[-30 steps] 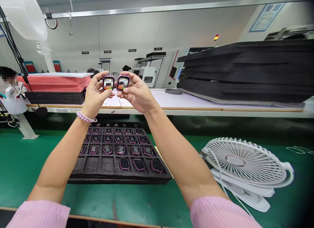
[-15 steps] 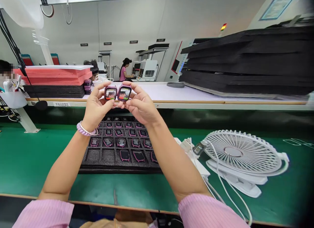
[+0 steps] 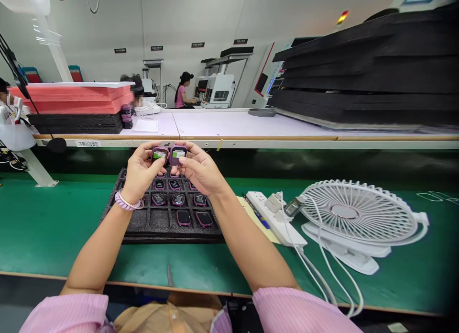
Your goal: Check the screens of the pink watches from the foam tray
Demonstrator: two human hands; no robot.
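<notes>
My left hand (image 3: 140, 172) is closed on a purple-framed smartwatch (image 3: 159, 154), its thumb on the lower right of the screen. A second smartwatch (image 3: 178, 154) of the same kind is gripped by my right hand (image 3: 201, 169), whose thumb lies over its lower edge. The two watches are side by side with their lit screens facing me, showing green and white. Under the hands lies a black foam tray (image 3: 154, 230) with rows of purple watches, such as a dark-screened watch (image 3: 183, 217) in its front row. My wrists and hands hide part of the tray.
A white fan (image 3: 344, 218) lies at right beside a power strip (image 3: 276, 218) with cables. Yellow paper (image 3: 251, 209) and pens show by my right forearm. On the shelf stand pink foam sheets (image 3: 75, 98) and stacked black trays (image 3: 373, 79). A person (image 3: 183, 91) sits in the background.
Both hands have come down with the watches, relative to the shelf. The screens have switched from a picture with red and green to a green and white display. The camera view has shifted slightly.
</notes>
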